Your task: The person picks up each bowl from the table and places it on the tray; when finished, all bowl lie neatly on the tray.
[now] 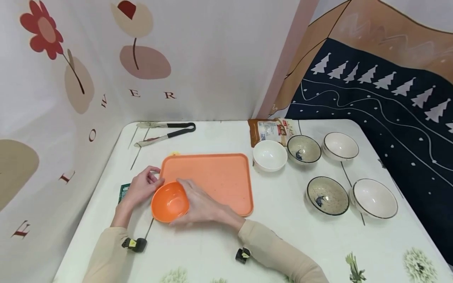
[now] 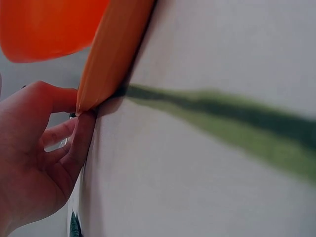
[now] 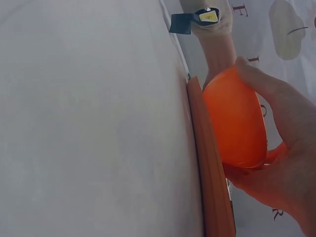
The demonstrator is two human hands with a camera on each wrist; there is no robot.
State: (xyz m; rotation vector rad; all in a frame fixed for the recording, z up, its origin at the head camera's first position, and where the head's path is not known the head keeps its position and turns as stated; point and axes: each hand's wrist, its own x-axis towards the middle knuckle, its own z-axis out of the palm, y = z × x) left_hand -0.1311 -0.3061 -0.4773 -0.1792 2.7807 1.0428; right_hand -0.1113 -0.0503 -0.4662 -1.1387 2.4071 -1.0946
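Observation:
An orange bowl is held by my right hand, with the thumb on the near side of its rim and the fingers on the far side. The bowl overlaps the front left corner of a light orange tray that lies on the table. In the right wrist view the bowl is above the tray's edge; whether they touch, I cannot tell. At the tray's left edge is my left hand. The left wrist view shows its thumb and fingers pinching the tray's rim.
Black-handled tongs lie at the back left. A green packet is partly behind the left hand. Right of the tray stand a white bowl and several dark-rimmed bowls. A brown packet lies behind them.

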